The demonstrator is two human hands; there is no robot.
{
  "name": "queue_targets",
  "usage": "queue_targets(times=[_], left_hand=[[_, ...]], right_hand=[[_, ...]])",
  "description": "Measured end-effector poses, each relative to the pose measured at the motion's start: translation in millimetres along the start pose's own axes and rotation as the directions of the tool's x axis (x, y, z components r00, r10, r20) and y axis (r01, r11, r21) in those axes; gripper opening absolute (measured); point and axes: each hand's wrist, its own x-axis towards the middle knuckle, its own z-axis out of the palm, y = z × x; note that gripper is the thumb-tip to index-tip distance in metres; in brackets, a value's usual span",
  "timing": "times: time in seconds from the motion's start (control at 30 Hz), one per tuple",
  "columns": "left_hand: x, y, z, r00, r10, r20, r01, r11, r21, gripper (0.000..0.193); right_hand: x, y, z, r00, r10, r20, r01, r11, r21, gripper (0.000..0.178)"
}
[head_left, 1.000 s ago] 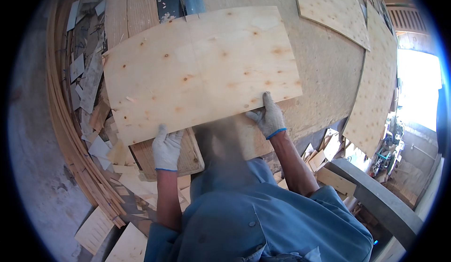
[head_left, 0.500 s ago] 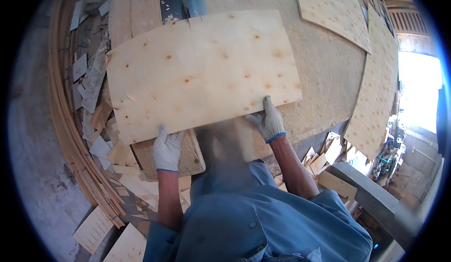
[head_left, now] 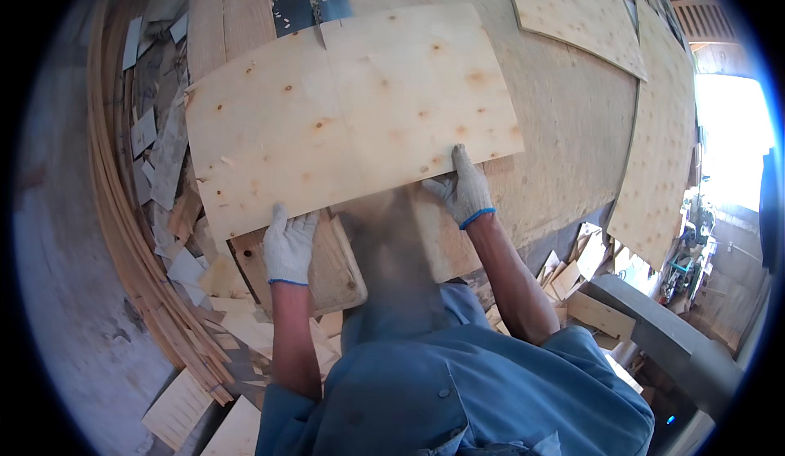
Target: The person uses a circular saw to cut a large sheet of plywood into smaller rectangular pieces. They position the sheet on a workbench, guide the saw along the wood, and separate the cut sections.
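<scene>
A pale plywood sheet (head_left: 360, 113) with brown knots lies tilted slightly across the work surface. My left hand (head_left: 289, 248), in a white knitted glove, grips its near edge at the left, thumb on top. Farther right along that edge, my right hand (head_left: 464, 188) is closed on the sheet the same way, in a matching glove with a blue cuff. The fingers under the sheet are partly hidden. At the sheet's far edge stands a thin dark blade (head_left: 316, 13), overlapping the edge; a faint line runs from it across the wood.
A dark blue metal plate (head_left: 292, 5) strewn with chips surrounds the blade. Larger plywood sheets (head_left: 576, 15) lie at the far right. Long thin strips (head_left: 123, 235) and scraps are piled left. A grey beam (head_left: 646, 317) stands at lower right. Wooden blocks (head_left: 323, 272) sit below the sheet.
Both hands have pushed the plywood sheet slightly away from me, and the blade now reaches farther in over its far edge. The grip of both hands looks the same.
</scene>
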Motion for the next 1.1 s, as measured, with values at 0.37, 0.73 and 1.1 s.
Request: queue_targets(times=[0.37,0.73,1.1], left_hand=[[-1.6,-0.9,-2.4,0.994,-0.067,0.082,0.059,0.994,0.097,0.036],[0.8,-2.3,9.5,0.998,0.008,0.059,-0.017,0.986,0.164,0.042],[15.4,0.9,15.5,0.992,0.012,0.123,-0.029,0.99,0.141,0.039]], right_hand=[[-28.8,-67.7,31.5,0.88,0.453,0.141,-0.406,0.567,0.717,0.033],[-13.7,-63.8,43.9,0.891,0.446,0.082,-0.409,0.712,0.57,0.038],[16.2,-12.7,48.1,0.943,-0.333,0.003,0.333,0.942,-0.042,0.039]])
